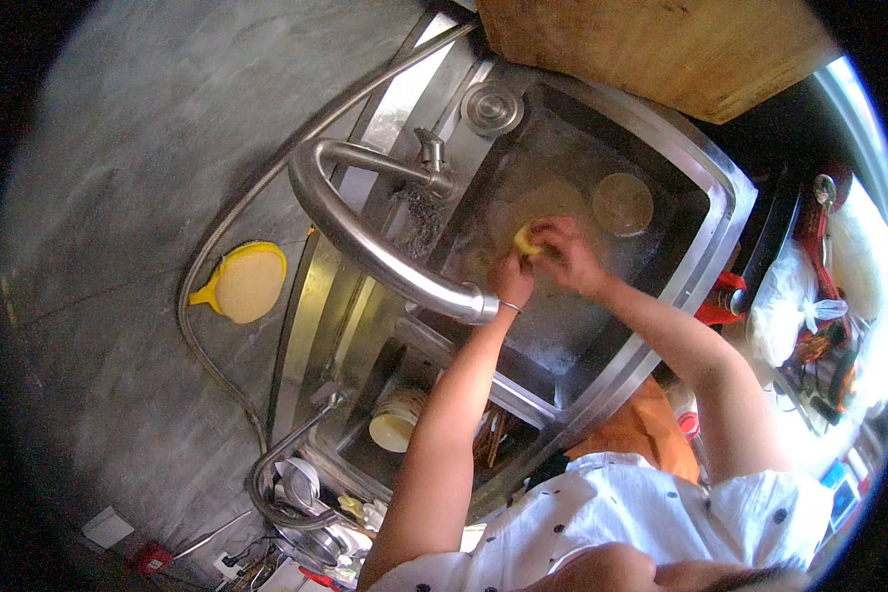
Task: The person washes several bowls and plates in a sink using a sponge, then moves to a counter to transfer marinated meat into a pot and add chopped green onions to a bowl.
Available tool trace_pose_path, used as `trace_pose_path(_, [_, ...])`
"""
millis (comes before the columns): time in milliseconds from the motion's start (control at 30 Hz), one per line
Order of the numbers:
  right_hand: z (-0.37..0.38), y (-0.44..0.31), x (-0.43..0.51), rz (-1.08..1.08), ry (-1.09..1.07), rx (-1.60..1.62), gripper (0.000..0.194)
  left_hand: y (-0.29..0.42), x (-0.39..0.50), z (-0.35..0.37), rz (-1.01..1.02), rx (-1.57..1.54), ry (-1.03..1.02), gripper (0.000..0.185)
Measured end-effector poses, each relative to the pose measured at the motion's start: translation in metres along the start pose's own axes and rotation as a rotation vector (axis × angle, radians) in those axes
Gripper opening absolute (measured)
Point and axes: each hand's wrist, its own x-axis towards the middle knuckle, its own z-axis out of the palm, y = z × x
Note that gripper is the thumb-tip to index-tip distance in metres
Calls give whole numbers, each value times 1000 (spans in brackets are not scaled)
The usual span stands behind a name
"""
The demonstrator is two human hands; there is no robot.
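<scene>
Over the larger basin of a stainless steel sink (721, 194), my two hands meet at a small yellow object (527, 240), too blurred to name exactly. My right hand (568, 255) has its fingers around it from the right. Close against it on the left is my left hand (512, 280); its fingertips are partly hidden, so its grip cannot be told. Cloudy water lies in the basin, with a round bowl-like item (622, 205) to the right of my hands. The curved metal faucet (392, 255) passes above my left wrist, which wears a thin bracelet.
A smaller basin at the lower left holds stacked pale bowls (394, 431) and chopsticks (497, 436). A drain strainer (492, 109) lies at the sink's back edge. A wooden board (658, 52) overhangs the far end. On the grey wall hangs a yellow-rimmed scrubber (250, 283).
</scene>
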Motion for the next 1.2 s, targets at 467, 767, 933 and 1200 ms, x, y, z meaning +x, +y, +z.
trace_pose_path(467, [38,-28,-31,1279,-24,1461,62,37,-60,0,-343,-688,504,40])
trace_pose_path(767, [48,-59,-75,954,238,1276,53,58,-68,53,-221,-744,224,36])
trace_pose_path(933, [42,-15,-86,1110,79,1380,57,69,-104,35,-305,-413,399,32])
trace_pose_path(1200, [-9,136,-46,423,-82,507,50,50,-247,-86,-251,-608,802,22])
